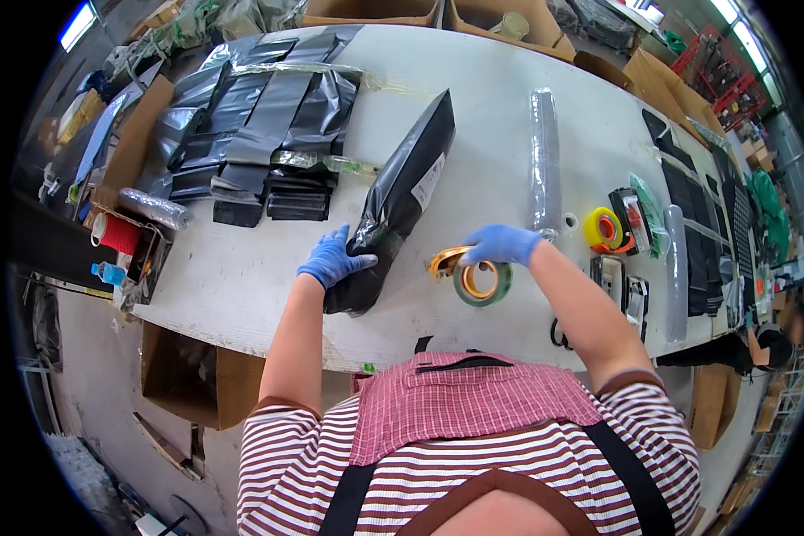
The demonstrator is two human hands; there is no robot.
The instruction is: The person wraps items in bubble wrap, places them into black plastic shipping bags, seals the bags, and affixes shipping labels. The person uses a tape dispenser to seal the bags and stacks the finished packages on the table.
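A long black plastic-wrapped package (402, 188) with a white label lies slantwise on the white table. My left hand (335, 257), in a blue glove, is on its near end; the thumb lies over the plastic and the fingers are along its left side. To the right of the package, my gloved right hand (498, 246) is closed on a gold-coloured tape dispenser (447, 262). A roll of green tape (500, 290) with a gold-coloured core shows just below that hand. The dispenser is apart from the package, and the right fingertips are partly hidden.
Stacked black plastic bags (268, 116) cover the table's far left. A clear-wrapped roll (543, 161) lies right of centre, near a yellow tape roll (603, 230). More black bags (692, 214) lie at right. Cardboard boxes (509, 27) line the far edge. Another person (759, 348) is at far right.
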